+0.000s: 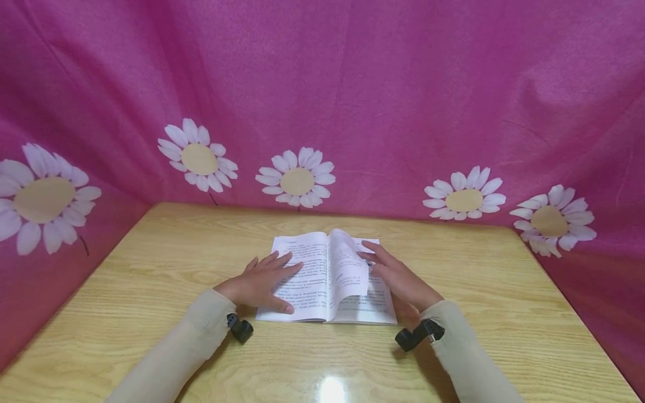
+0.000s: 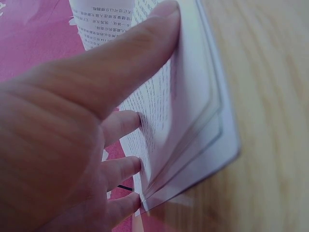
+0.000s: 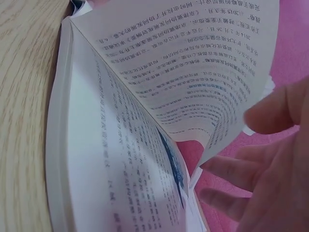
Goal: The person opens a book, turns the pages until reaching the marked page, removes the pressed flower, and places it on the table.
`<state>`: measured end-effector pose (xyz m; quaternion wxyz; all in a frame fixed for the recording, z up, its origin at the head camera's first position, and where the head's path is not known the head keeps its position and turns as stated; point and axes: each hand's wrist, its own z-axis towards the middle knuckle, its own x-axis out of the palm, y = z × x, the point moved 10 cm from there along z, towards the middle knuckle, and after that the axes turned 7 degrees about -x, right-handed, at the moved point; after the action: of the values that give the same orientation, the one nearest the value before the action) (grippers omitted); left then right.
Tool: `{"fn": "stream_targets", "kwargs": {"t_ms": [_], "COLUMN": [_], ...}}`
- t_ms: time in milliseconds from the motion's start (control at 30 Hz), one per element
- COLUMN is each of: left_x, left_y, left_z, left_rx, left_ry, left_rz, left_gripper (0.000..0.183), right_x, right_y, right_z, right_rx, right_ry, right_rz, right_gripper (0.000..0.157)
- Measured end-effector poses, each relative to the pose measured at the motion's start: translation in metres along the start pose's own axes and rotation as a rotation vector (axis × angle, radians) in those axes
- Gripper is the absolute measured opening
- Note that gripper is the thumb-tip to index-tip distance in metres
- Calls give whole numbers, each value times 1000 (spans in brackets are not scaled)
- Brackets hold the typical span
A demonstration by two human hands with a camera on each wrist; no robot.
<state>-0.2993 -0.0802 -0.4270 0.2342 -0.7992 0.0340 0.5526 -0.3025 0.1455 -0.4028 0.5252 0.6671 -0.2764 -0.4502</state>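
An open paperback book with printed text lies on the table. My left hand rests on its left page with fingers spread. In the left wrist view the thumb lies across that page near its lower edge. A single page stands raised and curved over the right half of the book. My right hand is at the outer edge of this lifted page, its fingers fairly straight and touching or very near the edge. Part of the right page underneath, with a dark blue picture, shows in the right wrist view.
The light wooden table surrounds the book. A magenta cloth with large white daisies hangs behind and at both sides of it. A black wrist camera is strapped at the left wrist, another wrist camera at the right.
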Motion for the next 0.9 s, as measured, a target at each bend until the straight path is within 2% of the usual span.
{"fn": "stream_targets", "kwargs": {"t_ms": [200,367,567,733,800,900], "left_x": [0,0,0,-1,-1,-1], "left_y": [-1,0,0,-1,-2,-2], "left_z": [-1,-1,-1,-1,-2,-2], "left_rx": [8,-2,8,14,16,17], "left_ry": [-3,2,2,4,4,4], "left_rz": [-2,-1,-1,-8,-8,-10], "left_gripper": [95,96,96,96,95,95], "right_x": [-7,-10,-21,-27,-26,-19], "right_y": [9,17,28,32,32,28], "right_z": [-1,1,0,-1,-2,-1], "right_rx": [-57,-131,-210,-190,-164,-113], "right_ry": [-50,-74,-195,-284,-291,-267], "right_rz": [-205,-255,-370,-430,-430,-413], "right_gripper": [63,62,63,75,70,44]}}
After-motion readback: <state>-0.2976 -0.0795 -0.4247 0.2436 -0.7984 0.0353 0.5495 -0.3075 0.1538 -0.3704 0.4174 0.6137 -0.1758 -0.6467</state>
